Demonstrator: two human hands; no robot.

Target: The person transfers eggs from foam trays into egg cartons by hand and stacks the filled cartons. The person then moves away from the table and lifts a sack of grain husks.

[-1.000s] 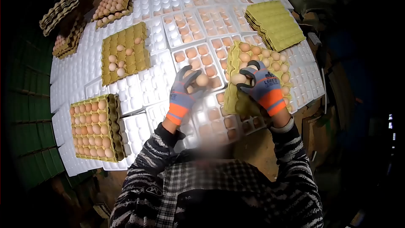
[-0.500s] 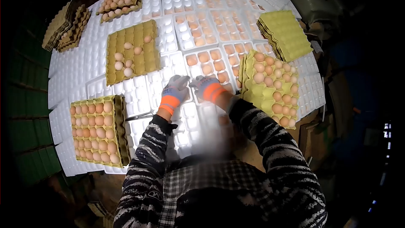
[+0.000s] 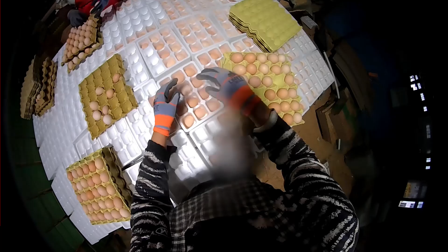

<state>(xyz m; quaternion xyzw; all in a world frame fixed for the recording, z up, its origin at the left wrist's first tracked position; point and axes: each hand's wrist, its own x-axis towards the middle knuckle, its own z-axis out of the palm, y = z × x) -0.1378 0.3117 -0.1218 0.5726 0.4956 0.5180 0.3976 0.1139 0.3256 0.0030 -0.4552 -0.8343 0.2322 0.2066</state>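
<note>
Left hand (image 3: 164,105), in the head view, stands with thumb and fingers apart at the left side of a white tray (image 3: 185,130) — eggs (image 3: 188,121) sit in its cups, between both hands. Right hand (image 3: 226,86), blurred, reaches over the tray with fingers spread — just beside a yellow carton (image 3: 279,82) bearing more eggs.

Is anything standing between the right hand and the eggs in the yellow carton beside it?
Nothing visible does. The right hand is by the left side of the yellow carton; the eggs lie uncovered, and the stacked trays sit beyond.
</note>
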